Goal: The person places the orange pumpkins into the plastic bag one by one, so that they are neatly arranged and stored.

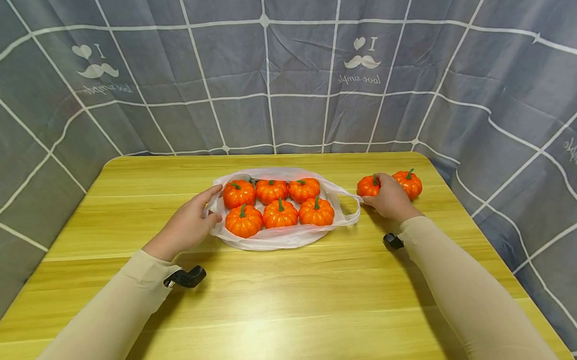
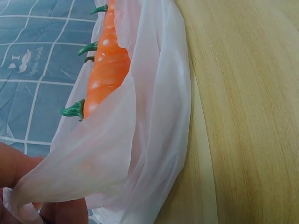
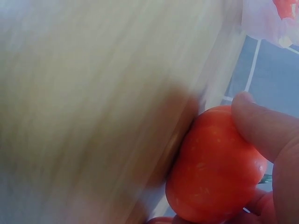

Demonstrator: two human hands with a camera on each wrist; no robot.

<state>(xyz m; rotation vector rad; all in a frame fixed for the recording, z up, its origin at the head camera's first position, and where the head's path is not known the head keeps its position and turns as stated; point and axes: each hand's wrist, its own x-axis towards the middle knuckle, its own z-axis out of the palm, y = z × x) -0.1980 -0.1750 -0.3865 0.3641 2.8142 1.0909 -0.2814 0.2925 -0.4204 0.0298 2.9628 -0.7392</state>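
Note:
A white plastic bag [image 1: 286,237] lies with its mouth spread wide, and several small orange pumpkins [image 1: 280,214] with green stems sit inside in two rows. My left hand [image 1: 188,223] is at the bag's left end; in the left wrist view its thumb and fingers pinch the gathered plastic. To the right of the bag, my right hand [image 1: 392,199] grips another pumpkin [image 3: 215,168], thumb on one side and fingers partly hidden behind it. Just right of that hand rests one more pumpkin [image 1: 408,184].
The bag's right handle loop [image 1: 353,212] stretches over the wooden table [image 1: 256,312] toward the right hand. A grey curtain with white grid lines [image 1: 233,68] hangs behind the table and along both sides.

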